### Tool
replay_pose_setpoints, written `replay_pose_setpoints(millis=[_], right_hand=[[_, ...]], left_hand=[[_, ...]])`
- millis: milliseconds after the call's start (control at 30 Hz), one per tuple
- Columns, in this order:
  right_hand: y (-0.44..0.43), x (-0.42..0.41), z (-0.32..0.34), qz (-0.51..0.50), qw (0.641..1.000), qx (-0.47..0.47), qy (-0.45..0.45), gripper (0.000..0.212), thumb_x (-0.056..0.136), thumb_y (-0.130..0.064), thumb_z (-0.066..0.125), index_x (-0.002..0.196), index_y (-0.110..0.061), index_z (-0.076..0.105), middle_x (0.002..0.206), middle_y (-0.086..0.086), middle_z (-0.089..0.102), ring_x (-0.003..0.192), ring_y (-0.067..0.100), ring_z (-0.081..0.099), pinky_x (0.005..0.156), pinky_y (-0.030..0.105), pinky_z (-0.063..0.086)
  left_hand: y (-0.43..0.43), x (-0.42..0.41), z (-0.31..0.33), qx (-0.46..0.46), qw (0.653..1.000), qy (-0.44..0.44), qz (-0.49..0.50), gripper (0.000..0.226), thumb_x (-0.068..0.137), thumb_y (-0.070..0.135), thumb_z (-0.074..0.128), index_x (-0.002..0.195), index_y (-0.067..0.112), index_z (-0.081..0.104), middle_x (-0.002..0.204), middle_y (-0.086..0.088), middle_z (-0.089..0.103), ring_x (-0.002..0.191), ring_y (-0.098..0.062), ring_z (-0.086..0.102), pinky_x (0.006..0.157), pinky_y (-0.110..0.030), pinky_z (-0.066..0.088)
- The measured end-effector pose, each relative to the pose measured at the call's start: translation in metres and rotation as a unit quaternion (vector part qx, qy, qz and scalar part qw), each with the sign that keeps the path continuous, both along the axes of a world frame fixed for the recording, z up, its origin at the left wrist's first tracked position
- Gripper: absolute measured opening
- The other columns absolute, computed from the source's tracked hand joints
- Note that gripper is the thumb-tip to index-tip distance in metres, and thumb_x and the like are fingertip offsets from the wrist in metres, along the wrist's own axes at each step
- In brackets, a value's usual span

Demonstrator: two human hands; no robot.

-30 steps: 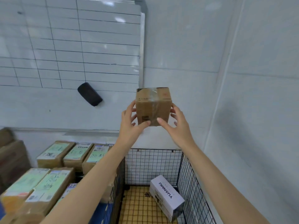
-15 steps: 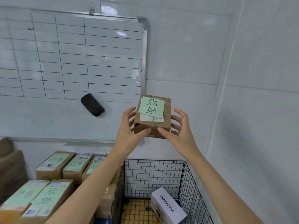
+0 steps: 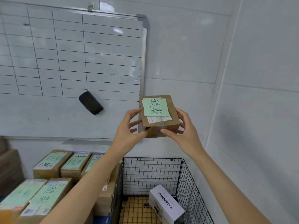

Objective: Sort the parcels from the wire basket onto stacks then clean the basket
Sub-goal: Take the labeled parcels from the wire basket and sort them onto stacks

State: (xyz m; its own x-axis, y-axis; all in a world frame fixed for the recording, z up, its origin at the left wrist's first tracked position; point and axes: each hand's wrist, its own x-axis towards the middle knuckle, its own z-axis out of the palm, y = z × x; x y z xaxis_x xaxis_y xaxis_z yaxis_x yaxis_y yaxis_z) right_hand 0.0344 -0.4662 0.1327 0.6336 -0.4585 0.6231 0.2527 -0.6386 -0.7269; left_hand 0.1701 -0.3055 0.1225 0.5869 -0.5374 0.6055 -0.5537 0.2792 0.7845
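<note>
A small cardboard parcel is held in the air well above the back wall of the wire basket, its top face tilted toward the camera. A pale green note with handwritten characters covers most of that face, over a white shipping label. The left hand grips the parcel's left side, thumb pressed on the near lower edge and fingers curled round the far side. The right hand grips the right side the same way, thumb on the near face.

Inside the basket, against its right wall, a white box printed YUANMU lies on the yellow gridded floor. Just left of the basket stand stacks of brown parcels, most topped with green notes. Above and to the left of the basket a gridded whiteboard hangs on the wall, with a black eraser stuck to it.
</note>
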Motion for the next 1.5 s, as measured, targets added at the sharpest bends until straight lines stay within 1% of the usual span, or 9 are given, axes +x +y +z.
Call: replay_pose_setpoints(millis=[167,367,500,667,833,933,1100,1267,1500], right_hand=[[-0.013,-0.012,0.001,-0.007,1.0,-0.004,0.0,0.076,0.074,-0.022,0.085,0.138,-0.036,0.047,0.135,-0.021,0.056,0.122,0.008,0.055,0.093,0.033,0.053],[-0.015,-0.027,0.002,0.01,1.0,-0.025,0.014,0.07,0.074,-0.014,0.085,0.131,-0.039,0.052,0.128,-0.028,0.058,0.119,0.002,0.056,0.095,0.033,0.053],[-0.017,-0.034,0.006,0.033,0.999,-0.031,0.016,0.061,0.074,-0.024,0.081,0.128,-0.036,0.054,0.126,-0.022,0.061,0.122,0.011,0.056,0.095,0.041,0.053],[-0.024,-0.039,0.007,0.029,0.997,-0.058,0.033,0.058,0.077,-0.025,0.079,0.129,-0.034,0.055,0.123,-0.024,0.061,0.121,0.004,0.055,0.095,0.028,0.053],[-0.03,-0.03,0.001,-0.055,0.997,-0.046,-0.012,0.053,0.08,-0.022,0.08,0.128,-0.029,0.058,0.123,-0.014,0.062,0.113,0.005,0.059,0.091,0.036,0.055],[-0.026,-0.025,0.003,-0.073,0.996,-0.03,-0.042,0.05,0.079,-0.034,0.078,0.124,-0.032,0.058,0.12,-0.017,0.062,0.106,0.001,0.061,0.081,0.023,0.056],[-0.016,-0.011,0.004,-0.022,0.999,-0.014,-0.019,0.05,0.079,-0.048,0.065,0.125,-0.028,0.058,0.124,-0.024,0.06,0.106,-0.006,0.06,0.078,0.012,0.051],[-0.004,0.006,0.0,0.032,0.999,-0.003,0.006,0.056,0.083,-0.053,0.058,0.135,-0.033,0.053,0.134,-0.022,0.057,0.111,0.001,0.061,0.087,0.024,0.053],[0.021,0.034,-0.009,0.107,0.994,0.009,0.038,0.065,0.08,-0.052,0.063,0.141,-0.041,0.04,0.138,-0.026,0.047,0.109,-0.018,0.054,0.081,0.005,0.046]], left_hand=[[0.011,0.008,-0.002,0.027,0.998,0.0,-0.064,0.063,0.079,0.0,0.078,0.128,0.029,0.05,0.141,0.012,0.052,0.111,-0.008,0.066,0.087,-0.023,0.052],[0.008,0.01,-0.005,0.015,0.998,0.01,-0.056,0.086,0.061,0.023,0.089,0.134,0.032,0.044,0.141,0.015,0.051,0.114,-0.007,0.063,0.088,-0.025,0.055],[0.001,0.01,-0.004,0.052,0.997,0.002,-0.051,0.113,0.049,0.03,0.091,0.144,0.038,0.031,0.142,0.023,0.042,0.121,0.005,0.05,0.082,-0.012,0.05],[-0.007,0.006,-0.009,0.065,0.994,0.04,-0.074,0.109,0.047,0.026,0.09,0.143,0.031,0.039,0.133,0.018,0.049,0.122,-0.009,0.051,0.08,-0.013,0.053],[-0.006,0.0,-0.007,-0.005,0.996,0.067,-0.051,0.093,0.051,0.02,0.09,0.133,0.022,0.047,0.129,0.014,0.055,0.123,-0.013,0.054,0.093,-0.024,0.054],[-0.005,-0.002,-0.005,-0.031,0.997,0.065,-0.019,0.079,0.061,0.01,0.091,0.126,0.025,0.048,0.129,0.012,0.054,0.12,-0.013,0.054,0.092,-0.022,0.054],[0.002,0.005,-0.009,-0.058,0.996,0.067,0.032,0.066,0.07,0.012,0.087,0.123,0.025,0.05,0.129,0.013,0.057,0.118,-0.009,0.056,0.094,-0.029,0.055],[0.016,0.011,-0.01,-0.065,0.993,0.058,0.076,0.057,0.077,0.013,0.082,0.123,0.023,0.05,0.127,0.015,0.058,0.115,-0.003,0.056,0.079,-0.007,0.049],[0.048,0.026,-0.018,-0.049,0.99,0.039,0.125,0.058,0.083,0.011,0.077,0.133,0.027,0.051,0.133,0.013,0.058,0.117,-0.007,0.057,0.082,-0.011,0.051]])
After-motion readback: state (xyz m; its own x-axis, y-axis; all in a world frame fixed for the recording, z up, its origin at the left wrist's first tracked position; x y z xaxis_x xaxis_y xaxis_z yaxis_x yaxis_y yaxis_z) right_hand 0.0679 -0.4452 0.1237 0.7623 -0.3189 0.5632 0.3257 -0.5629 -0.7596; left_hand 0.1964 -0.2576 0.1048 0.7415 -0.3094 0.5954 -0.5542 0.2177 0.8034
